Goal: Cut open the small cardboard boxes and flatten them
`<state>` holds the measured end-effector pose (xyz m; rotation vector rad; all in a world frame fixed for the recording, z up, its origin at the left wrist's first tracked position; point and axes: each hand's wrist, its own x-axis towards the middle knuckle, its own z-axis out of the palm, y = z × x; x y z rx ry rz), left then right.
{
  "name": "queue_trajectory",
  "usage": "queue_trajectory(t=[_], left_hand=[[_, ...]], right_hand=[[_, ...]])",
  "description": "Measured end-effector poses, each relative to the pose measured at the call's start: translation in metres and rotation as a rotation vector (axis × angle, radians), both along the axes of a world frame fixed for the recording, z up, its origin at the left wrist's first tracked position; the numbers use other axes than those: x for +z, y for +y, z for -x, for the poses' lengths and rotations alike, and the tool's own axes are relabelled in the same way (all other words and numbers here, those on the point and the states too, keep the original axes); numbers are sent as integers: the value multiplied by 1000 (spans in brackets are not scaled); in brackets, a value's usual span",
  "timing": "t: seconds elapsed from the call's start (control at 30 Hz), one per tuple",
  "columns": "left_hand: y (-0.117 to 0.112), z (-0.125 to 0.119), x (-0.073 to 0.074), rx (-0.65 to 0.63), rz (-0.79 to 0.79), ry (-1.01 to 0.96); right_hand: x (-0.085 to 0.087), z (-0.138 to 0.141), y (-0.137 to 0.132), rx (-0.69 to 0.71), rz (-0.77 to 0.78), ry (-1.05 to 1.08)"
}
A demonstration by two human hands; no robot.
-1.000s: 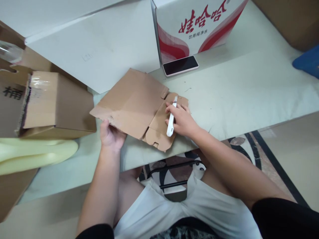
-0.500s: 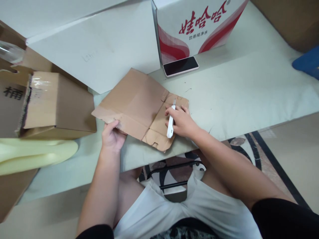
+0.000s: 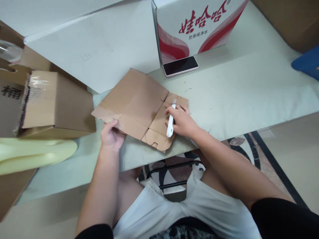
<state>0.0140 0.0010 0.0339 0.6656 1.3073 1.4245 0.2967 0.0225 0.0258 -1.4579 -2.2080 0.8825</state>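
Observation:
A creased brown sheet of cardboard (image 3: 136, 99) with cut tabs lies at a slant over the table's front part. My left hand (image 3: 112, 135) pinches its near left edge, thumb on top and fingers underneath. In my right hand (image 3: 183, 121) is a white utility knife (image 3: 170, 124), its metal blade out and pointing away from me. That hand rests over the right end of the cardboard, the knife lying between the thumb and fingers. Whether the blade touches the cardboard I cannot tell.
Behind the cardboard stand a white box (image 3: 99, 49) and a red-and-white water carton (image 3: 194, 30), with a phone (image 3: 180, 65) before it. At left are an opened brown box (image 3: 72, 103) and a pale yellow object (image 3: 37, 152). A blue object (image 3: 307, 64) sits far right.
Almost nothing differs. Both hands, the cardboard and the knife keep their places; the view has shifted very slightly.

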Motion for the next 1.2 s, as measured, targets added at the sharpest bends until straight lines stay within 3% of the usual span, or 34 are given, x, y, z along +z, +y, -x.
queue_trajectory(t=[0.33, 0.87, 1.2], left_hand=[[0, -2, 1, 14, -22, 10], [2, -7, -13, 142, 54, 55], [3, -7, -14, 131, 37, 58]], right_hand=[[-1, 0, 0, -5, -30, 2], [0, 12, -6, 5, -77, -65], [2, 13, -4, 25, -72, -64]])
